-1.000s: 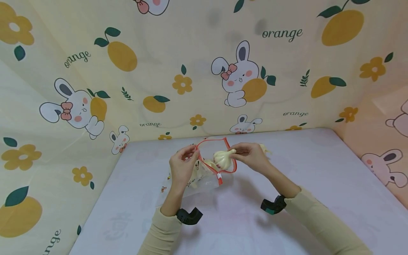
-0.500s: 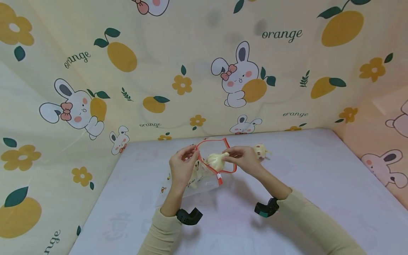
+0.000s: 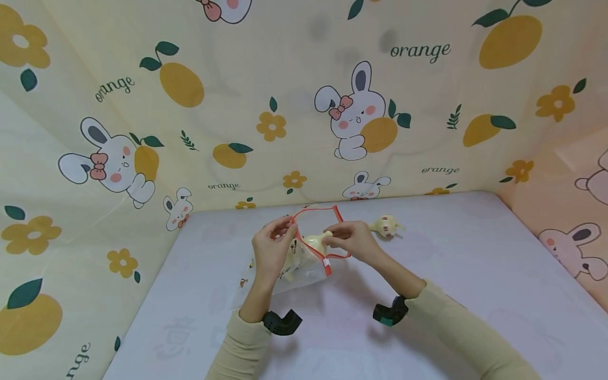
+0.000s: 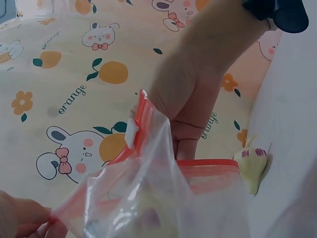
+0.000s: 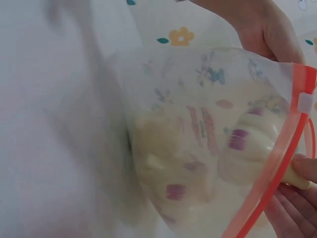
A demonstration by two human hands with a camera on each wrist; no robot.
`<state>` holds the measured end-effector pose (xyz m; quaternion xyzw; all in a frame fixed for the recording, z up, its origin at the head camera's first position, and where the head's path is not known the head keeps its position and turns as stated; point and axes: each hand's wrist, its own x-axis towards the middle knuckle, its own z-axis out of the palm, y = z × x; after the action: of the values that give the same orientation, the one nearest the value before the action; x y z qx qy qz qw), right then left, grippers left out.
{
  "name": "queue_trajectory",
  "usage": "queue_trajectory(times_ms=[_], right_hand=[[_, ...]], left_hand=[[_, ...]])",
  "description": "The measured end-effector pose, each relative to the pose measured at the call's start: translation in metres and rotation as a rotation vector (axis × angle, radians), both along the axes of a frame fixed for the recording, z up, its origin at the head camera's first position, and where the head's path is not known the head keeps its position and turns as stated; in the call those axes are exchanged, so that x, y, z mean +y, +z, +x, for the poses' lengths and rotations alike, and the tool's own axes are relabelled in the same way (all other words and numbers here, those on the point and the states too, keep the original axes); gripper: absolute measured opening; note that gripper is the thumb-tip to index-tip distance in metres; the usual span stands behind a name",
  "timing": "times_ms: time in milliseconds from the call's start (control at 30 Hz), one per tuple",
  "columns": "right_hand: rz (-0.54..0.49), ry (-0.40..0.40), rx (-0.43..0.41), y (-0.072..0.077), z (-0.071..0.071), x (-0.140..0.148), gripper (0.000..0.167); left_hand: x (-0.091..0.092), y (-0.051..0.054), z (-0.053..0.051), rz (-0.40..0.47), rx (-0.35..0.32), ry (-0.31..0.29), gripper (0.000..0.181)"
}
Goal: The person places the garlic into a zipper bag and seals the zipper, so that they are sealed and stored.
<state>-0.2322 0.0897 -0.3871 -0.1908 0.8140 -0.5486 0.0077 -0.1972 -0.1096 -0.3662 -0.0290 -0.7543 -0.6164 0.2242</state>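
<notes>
A clear zip bag with a red slider edge stands open toward the right. My left hand pinches its red rim at the left. By its stem, my right hand holds a garlic bulb, pale with purple patches, just inside the bag's mouth. Deeper in the bag, more garlic shows blurred through the plastic; how many bulbs I cannot tell. Another garlic bulb lies on the table behind my right hand, and the left wrist view shows that loose bulb at the right.
The table has a white cover. Behind it hangs a cloth backdrop printed with rabbits and oranges. A black wrist camera sits on the right forearm, another wrist camera on the left.
My right hand has moved left, carrying the garlic bulb from the bag's mouth further in. The loose bulb behind that hand has come into fuller view. My left hand stays put.
</notes>
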Motion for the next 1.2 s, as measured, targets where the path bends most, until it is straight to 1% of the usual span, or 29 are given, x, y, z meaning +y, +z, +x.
queue_trajectory(times_ms=[100, 267, 367, 433, 533, 700, 933, 1100, 1200], right_hand=[[-0.005, 0.02, 0.0, 0.0, 0.001, -0.003, 0.026], [-0.043, 0.116, -0.042, 0.0, 0.002, -0.007, 0.027], [-0.054, 0.157, -0.064, 0.001, 0.003, -0.007, 0.028], [-0.051, 0.161, -0.07, 0.001, 0.004, -0.006, 0.029], [-0.05, 0.158, -0.071, 0.0, 0.004, -0.004, 0.028], [-0.048, 0.148, -0.046, -0.002, 0.004, 0.004, 0.026], [-0.019, 0.109, -0.068, -0.008, 0.0, 0.019, 0.029], [-0.013, 0.082, -0.023, -0.011, -0.003, 0.029, 0.027], [-0.007, 0.058, -0.017, -0.011, -0.004, 0.034, 0.027]], left_hand=[[0.0, 0.0, 0.0, -0.003, -0.008, 0.001, 0.022], [0.0, 0.0, -0.001, 0.002, -0.015, 0.0, 0.022], [0.0, 0.0, -0.001, 0.004, 0.003, 0.0, 0.022], [0.0, 0.0, 0.0, 0.006, 0.012, 0.0, 0.022], [0.0, 0.001, 0.0, 0.005, 0.016, -0.001, 0.022], [-0.001, 0.001, 0.001, -0.004, 0.01, 0.0, 0.021], [-0.001, 0.003, 0.001, 0.003, -0.002, -0.005, 0.022], [-0.003, 0.003, 0.0, 0.003, -0.001, -0.004, 0.021], [-0.003, 0.002, -0.001, 0.004, 0.008, -0.009, 0.021]])
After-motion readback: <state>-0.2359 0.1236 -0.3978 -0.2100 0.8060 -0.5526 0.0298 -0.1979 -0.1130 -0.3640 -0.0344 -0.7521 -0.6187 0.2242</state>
